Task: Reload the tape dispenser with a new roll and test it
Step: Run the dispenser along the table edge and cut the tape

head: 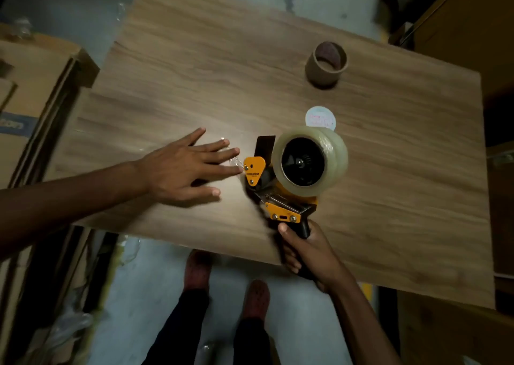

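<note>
The tape dispenser (281, 186) stands on the wood-grain table (222, 58), near the front edge and right of centre. Its frame is black with orange side plates. A full roll of clear tape (333, 153) sits on the black hub of the dispenser, with the hub face turned toward the camera.

The right hand (308, 253) is wrapped around the black pistol grip at the lower end of the dispenser, fingers closed on it, thumb along the near side of the grip. The grip overhangs the front edge of the table.

The left hand (183, 167) lies flat on the table just left of the dispenser's nose, palm down, fingers spread and extended. The fingertips (235, 151) lie just beside the orange front plate; contact with the plate cannot be confirmed. A short length of clear tape strip (232, 159) shows as a glinting band under the fingertips, running from the dispenser's nose onto the table.

An empty cardboard tape core (326, 65) stands on end toward the far right of the table, well apart from the dispenser. A round white label disc (319, 117) lies flat on the table just behind the loaded roll.

Cardboard boxes (30, 86) stand on the floor to the left of the table
</note>
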